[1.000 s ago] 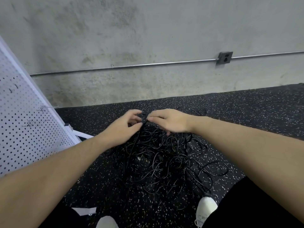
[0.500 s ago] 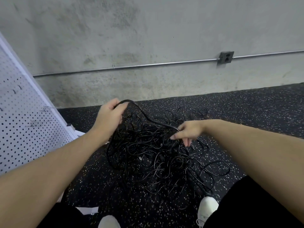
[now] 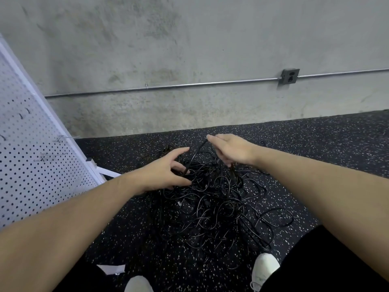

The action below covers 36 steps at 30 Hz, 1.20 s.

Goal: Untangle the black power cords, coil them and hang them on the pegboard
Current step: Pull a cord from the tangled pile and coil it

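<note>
Right hand (image 3: 233, 149): forearm stretched forward over the pile, index finger and thumb pinching one raised cord (image 3: 194, 155) at its top.
Left hand (image 3: 163, 173): reaching in from the left, fingers spread and loosely curved; it seems to touch the raised cord's lower end, though a grip cannot be told.
Black power cords (image 3: 210, 205): tangled heap on the speckled floor (image 3: 336, 144).
Pegboard (image 3: 31, 161): leaning at left, well apart.
</note>
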Tool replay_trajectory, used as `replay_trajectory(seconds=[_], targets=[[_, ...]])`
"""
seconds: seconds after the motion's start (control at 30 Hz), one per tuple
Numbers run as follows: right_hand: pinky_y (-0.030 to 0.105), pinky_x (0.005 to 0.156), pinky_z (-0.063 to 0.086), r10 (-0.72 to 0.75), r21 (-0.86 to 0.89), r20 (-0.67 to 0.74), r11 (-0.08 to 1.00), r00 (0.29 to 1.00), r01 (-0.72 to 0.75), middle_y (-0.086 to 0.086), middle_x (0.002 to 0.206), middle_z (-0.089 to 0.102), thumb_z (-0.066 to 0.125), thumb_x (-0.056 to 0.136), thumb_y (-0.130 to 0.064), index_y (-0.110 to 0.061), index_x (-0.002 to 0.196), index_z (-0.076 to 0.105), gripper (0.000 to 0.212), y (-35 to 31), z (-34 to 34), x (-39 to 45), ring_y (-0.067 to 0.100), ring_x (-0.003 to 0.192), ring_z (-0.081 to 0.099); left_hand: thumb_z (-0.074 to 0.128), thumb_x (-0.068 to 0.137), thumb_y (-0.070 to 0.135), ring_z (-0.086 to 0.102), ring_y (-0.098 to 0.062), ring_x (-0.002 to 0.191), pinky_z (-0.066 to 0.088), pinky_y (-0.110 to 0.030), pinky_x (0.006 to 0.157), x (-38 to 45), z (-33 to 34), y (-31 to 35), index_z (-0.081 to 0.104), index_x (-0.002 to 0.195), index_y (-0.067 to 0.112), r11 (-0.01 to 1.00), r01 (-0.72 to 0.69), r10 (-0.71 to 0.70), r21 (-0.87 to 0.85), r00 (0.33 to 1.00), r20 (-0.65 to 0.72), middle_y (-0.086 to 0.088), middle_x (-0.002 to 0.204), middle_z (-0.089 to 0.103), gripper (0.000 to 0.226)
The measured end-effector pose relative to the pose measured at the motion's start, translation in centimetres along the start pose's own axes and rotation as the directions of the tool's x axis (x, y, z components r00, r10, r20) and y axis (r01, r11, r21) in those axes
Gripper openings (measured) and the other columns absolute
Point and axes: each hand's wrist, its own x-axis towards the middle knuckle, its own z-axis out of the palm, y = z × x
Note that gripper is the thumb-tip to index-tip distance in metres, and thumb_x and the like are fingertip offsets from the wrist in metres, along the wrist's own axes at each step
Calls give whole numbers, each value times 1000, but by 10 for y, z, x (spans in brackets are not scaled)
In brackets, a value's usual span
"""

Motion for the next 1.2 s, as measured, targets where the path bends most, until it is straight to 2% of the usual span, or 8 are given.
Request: replay_trajectory(seconds=[0.23, 0.47, 0.63, 0.83, 0.93, 1.0, 1.1, 1.2], targets=[[27, 51, 39, -128, 22, 178, 992, 976, 126, -5, 58, 51, 34, 105, -55, -21, 78, 50, 47, -34, 21, -2, 8, 43, 41, 66, 99, 22, 71, -9, 83, 60, -36, 86, 6, 6, 18, 67, 108, 33, 993, -117, 115, 7, 965, -237, 6, 97, 76, 14], [35, 94, 49, 77, -284, 328, 958, 942, 21, -7, 93, 76, 52, 103, -44, -22, 85, 64, 31, 24, 6, 0, 15, 86, 66, 60, 102, 21, 76, -18, 79, 63, -34, 71, 2, -16, 6, 69, 104, 19, 934, -184, 29, -305, 892, -451, 2, 98, 79, 10], [24, 59, 41, 102, -152, 186, 986, 977, -74, 1, 89, 78, 49, 107, -36, -21, 95, 70, 28, 41, 0, -2, 8, 54, 48, 57, 105, 29, 69, -15, 78, 61, -39, 73, 1, -21, -21, 65, 104, 24, 956, -26, -125, -291, 865, -486, 5, 102, 76, 9], [27, 71, 62, -1, 150, 73, 989, 997, -10, 6, 67, 71, 48, 107, -32, -16, 106, 70, 26, 6, 4, 0, 15, 63, 67, 59, 94, 25, 48, -21, 63, 40, -36, 62, 0, -23, -20, 47, 76, 17, 990, 115, -39, 87, 793, -608, -3, 67, 53, 24], [33, 63, 63, -5, 258, -78, 966, 997, 25, 2, 54, 61, 48, 107, -30, -13, 104, 70, 28, -10, 0, 2, 17, 54, 62, 53, 99, 27, 65, -22, 61, 54, -34, 63, -5, -17, -7, 65, 67, 12, 993, 111, -119, -45, 880, -461, -4, 59, 67, 37], [30, 53, 59, 4, 310, -116, 950, 993, 33, 0, 50, 56, 48, 107, -29, -14, 102, 69, 27, -19, 2, 1, 12, 48, 58, 60, 101, 36, 73, -9, 82, 59, -29, 74, -5, -5, -5, 76, 104, 21, 999, 44, -50, -29, 961, -273, 6, 92, 77, 22], [23, 43, 50, -13, 385, -134, 921, 991, 65, -3, 49, 53, 49, 106, -30, -19, 97, 68, 24, -33, 10, -1, 9, 46, 54, 72, 80, 66, 58, 5, 120, 48, -23, 101, -5, 17, 2, 45, 148, 44, 991, -8, 8, 134, 1000, -1, 25, 137, 55, 76], [23, 43, 49, -14, 482, -191, 870, 981, 106, -3, 54, 55, 49, 106, -32, -20, 97, 69, 25, -45, 13, -1, 9, 48, 55, 60, 90, 67, 68, -5, 98, 54, -28, 94, 3, 36, 8, 66, 123, 42, 945, -62, 47, 323, 997, 54, 12, 114, 72, 42]])
